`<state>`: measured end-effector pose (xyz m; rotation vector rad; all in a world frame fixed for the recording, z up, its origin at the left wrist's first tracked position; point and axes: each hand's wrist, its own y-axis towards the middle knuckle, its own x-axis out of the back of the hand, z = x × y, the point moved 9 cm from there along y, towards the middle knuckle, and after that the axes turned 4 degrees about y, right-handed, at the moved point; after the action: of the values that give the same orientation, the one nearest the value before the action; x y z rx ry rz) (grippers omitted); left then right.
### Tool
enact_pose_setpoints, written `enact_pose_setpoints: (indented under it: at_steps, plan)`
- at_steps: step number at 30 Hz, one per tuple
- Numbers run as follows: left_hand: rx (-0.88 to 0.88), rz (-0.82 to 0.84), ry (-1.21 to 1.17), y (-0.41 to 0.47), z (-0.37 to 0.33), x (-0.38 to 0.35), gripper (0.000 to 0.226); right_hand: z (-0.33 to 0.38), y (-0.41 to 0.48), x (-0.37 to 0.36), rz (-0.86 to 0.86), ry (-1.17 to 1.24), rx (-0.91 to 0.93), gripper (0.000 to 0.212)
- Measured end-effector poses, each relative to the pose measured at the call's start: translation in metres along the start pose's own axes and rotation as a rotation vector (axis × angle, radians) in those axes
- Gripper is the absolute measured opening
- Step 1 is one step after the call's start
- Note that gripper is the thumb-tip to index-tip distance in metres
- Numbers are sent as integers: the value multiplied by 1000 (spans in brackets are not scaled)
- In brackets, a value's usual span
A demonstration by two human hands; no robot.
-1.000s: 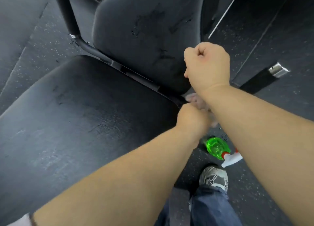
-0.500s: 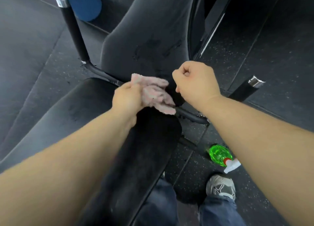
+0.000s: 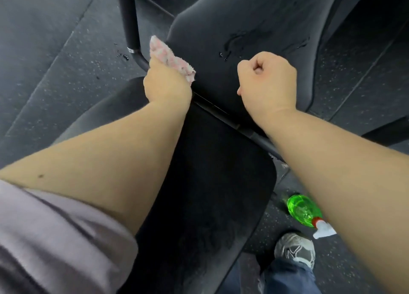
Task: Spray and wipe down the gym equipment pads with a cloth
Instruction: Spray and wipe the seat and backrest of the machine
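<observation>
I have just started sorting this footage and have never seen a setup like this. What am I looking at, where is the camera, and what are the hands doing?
There is no machine here. A person wears a wide-angle camera on the head, so you look down along both bare forearms. The left hand grips a pink cloth by the left edge of the dark back pad, which has wet drops on it. The right hand is a closed fist holding nothing, in front of that pad. Nearer the camera lies the black seat pad. On the speckled floor to the right, a green spray bottle lies on its side near the person's grey shoe.
</observation>
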<state>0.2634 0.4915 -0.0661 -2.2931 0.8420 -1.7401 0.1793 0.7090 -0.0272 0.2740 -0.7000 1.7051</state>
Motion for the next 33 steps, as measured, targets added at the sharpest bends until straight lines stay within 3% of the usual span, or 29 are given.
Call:
enact_pose_setpoints:
  at_steps: [5, 8, 14, 18, 23, 27, 33]
  plan:
    - [-116, -90, 270, -33, 1, -1, 54, -21, 1, 13, -16, -38, -27, 22]
    - [-260, -49, 451, -82, -1, -36, 51, -23, -4, 15, -11, -30, -32, 25]
    - [-329, 10, 412, -129, -3, -59, 45, -49, -6, 51, -45, -27, -45, 24]
    - [-607, 136, 416, -189, -9, -82, 27, -75, -19, 80, -92, -10, -93, 25]
    - [-903, 480, 482, -270, -19, -123, 19, -92, -32, 120, -87, -26, -90, 24]
    - [-711, 455, 279, -269, -15, -117, 23, -104, -36, 155, -99, -37, -106, 25]
    - [-593, 450, 50, -230, -24, -79, 28, -93, -36, 156, -54, -40, -111, 23]
